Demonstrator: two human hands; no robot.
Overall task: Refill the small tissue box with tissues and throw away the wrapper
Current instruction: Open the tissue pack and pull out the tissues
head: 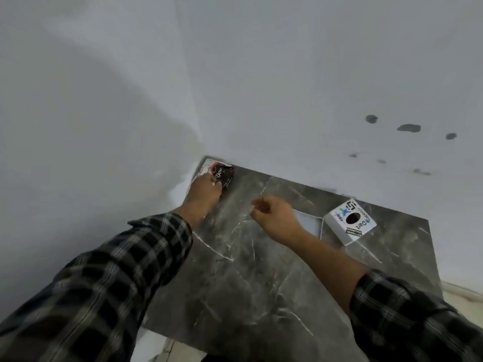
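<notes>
A small white tissue box (350,221) with stickers and a dark oval hole on top stands at the right of the dark marble table (248,270). A flat white panel (309,222) lies just left of it, partly behind my right wrist. At the far left corner my left hand (203,190) rests on a tissue pack (222,173) in a dark red-and-black wrapper, fingers closed on its near edge. White sheet shows under that pack. My right hand (274,214) hovers over the table middle, fingers loosely curled, holding nothing.
White walls meet at the corner behind the table; the right wall has several grey marks (409,128). The table's right edge drops to a pale floor (465,296). Checked sleeves cover both forearms.
</notes>
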